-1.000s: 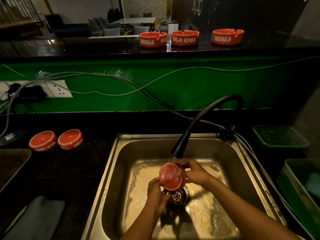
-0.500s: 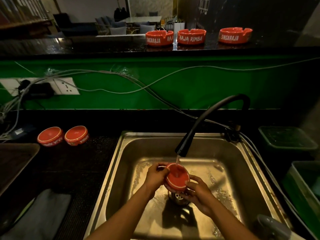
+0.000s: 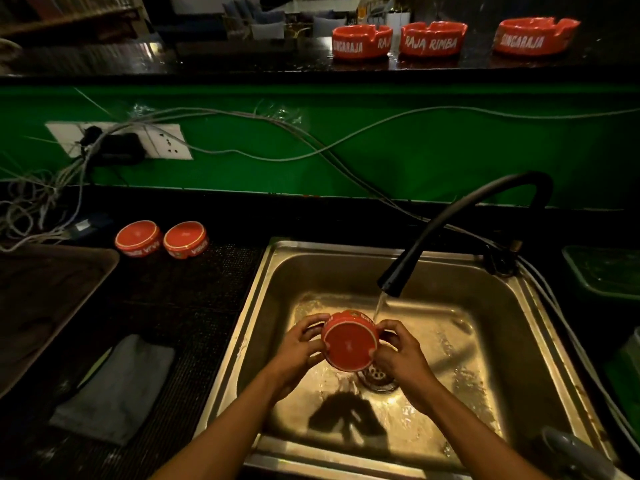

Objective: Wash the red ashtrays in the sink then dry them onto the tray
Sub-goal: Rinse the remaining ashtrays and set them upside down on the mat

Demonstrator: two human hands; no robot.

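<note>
Your left hand [image 3: 298, 351] and right hand [image 3: 403, 355] now clamp the red ashtray [image 3: 349, 342] from opposite sides at centre frame over the sink [image 3: 263, 282], base turned toward you, 1 rim edge under the stream [image 3: 378, 306]; rinsing seems nearly finished.

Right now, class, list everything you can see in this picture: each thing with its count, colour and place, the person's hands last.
held ashtray: 1, red, under the water stream above the sink
upside-down ashtrays: 2, red, on the counter left of the sink
ledge ashtrays: 3, red, on the upper ledge
sink: 1, steel, centre
tap: 1, black, running
tray: 1, dark, far left
cloth: 1, grey, below the tray
tubs: green, right edge
left hand: grips ashtray
right hand: grips ashtray
</note>
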